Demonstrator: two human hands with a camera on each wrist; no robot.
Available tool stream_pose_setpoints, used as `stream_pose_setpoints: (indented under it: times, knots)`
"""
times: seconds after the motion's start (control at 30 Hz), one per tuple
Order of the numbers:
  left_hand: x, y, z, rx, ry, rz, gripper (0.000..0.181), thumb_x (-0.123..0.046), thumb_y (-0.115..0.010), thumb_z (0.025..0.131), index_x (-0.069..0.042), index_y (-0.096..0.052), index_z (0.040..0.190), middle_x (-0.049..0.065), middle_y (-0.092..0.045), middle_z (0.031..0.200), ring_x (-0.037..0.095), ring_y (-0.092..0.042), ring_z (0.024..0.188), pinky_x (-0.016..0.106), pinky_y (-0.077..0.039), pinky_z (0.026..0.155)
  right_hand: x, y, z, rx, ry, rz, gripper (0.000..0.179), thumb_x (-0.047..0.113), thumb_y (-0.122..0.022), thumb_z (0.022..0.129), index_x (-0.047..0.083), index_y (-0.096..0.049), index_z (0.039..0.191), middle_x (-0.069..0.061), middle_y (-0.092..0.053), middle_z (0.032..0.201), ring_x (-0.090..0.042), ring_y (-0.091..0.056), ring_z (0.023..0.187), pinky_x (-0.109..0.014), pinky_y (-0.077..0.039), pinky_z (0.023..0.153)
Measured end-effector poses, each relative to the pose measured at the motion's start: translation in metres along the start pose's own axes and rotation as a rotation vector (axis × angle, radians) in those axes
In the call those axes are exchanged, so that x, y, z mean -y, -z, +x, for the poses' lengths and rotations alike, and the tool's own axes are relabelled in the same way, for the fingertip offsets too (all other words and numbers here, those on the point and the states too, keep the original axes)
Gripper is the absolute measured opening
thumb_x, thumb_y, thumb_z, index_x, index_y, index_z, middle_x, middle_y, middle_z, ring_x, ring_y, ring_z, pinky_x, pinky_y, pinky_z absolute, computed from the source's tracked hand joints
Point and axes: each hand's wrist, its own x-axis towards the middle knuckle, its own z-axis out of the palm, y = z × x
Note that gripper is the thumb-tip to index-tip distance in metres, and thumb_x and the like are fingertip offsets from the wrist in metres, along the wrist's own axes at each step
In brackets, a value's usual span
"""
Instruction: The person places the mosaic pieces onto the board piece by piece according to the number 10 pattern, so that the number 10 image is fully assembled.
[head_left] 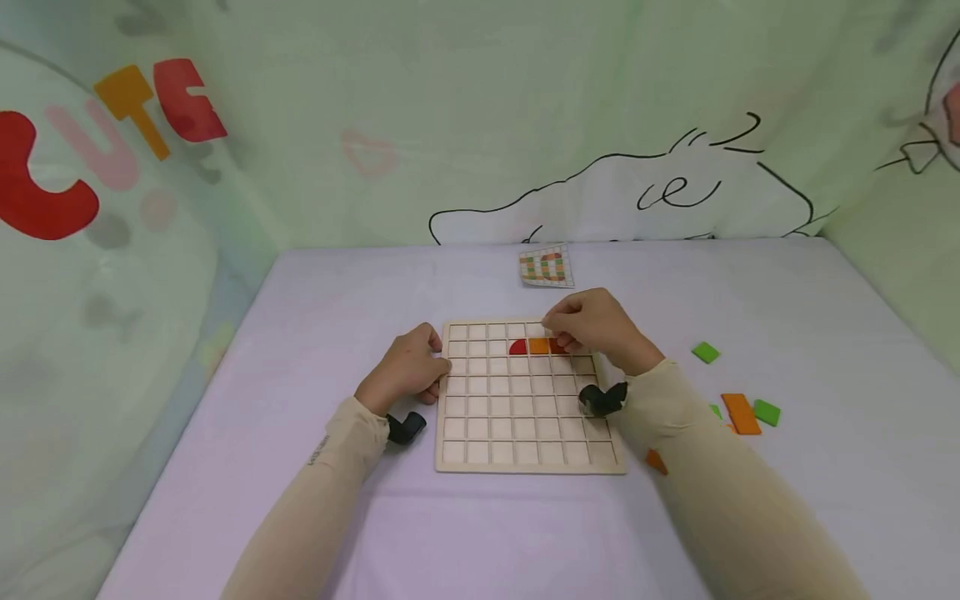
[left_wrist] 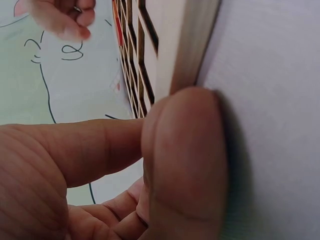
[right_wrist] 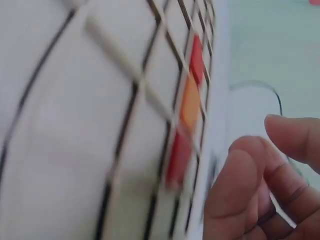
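A square wooden grid board (head_left: 501, 407) lies flat on the table. In one of its far rows sit three pieces side by side: a red rounded piece (head_left: 518, 347), an orange square (head_left: 538, 346) and another red piece (head_left: 557, 346). My left hand (head_left: 405, 367) grips the board's left edge between thumb and fingers, also seen close up in the left wrist view. Above the far right part of the board is my right hand (head_left: 600, 325), fingers loosely bent. In the right wrist view a gap shows between its thumb (right_wrist: 295, 137) and fingertips, with nothing held.
A pattern card (head_left: 546, 267) of coloured squares lies beyond the board. To the right are scattered green pieces (head_left: 706, 352), an orange rectangle (head_left: 741, 414) and a small orange piece (head_left: 656, 461) beside the right sleeve. Fabric walls border the table.
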Motion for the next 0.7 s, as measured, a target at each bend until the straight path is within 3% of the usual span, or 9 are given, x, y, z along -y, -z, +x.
stream_pose_setpoints:
  times: [0.3,0.5,0.7]
  knots:
    - [0.002,0.007,-0.004,-0.003,0.0,0.012,0.023,-0.006,-0.062,0.098,-0.003,-0.048,0.116,0.013,-0.065,0.064,0.017,-0.062,0.048,0.028,-0.059,0.05,-0.041,0.063,-0.025,-0.102,-0.074,-0.099,0.038,0.029,-0.065,0.103,-0.004,-0.068,0.122,-0.014,-0.07,0.102,-0.022,-0.064,0.084,-0.026,-0.06,0.072]
    - [0.006,0.01,-0.007,-0.008,0.003,0.008,0.023,-0.006,-0.06,0.098,-0.003,-0.048,0.116,0.012,-0.065,0.064,0.016,-0.062,0.049,0.028,-0.059,0.05,-0.073,0.1,-0.038,-0.114,-0.116,-0.179,0.041,0.028,-0.066,0.101,-0.007,-0.065,0.122,-0.006,-0.066,0.087,-0.021,-0.058,0.078,-0.028,-0.055,0.067]
    - [0.007,0.012,-0.009,-0.012,0.008,-0.005,0.024,-0.006,-0.06,0.097,-0.003,-0.047,0.117,0.012,-0.064,0.066,0.016,-0.062,0.051,0.028,-0.059,0.051,-0.094,0.122,-0.051,-0.107,-0.208,-0.214,0.04,0.026,-0.069,0.098,-0.009,-0.062,0.118,-0.001,-0.06,0.078,-0.02,-0.054,0.075,-0.029,-0.05,0.064]
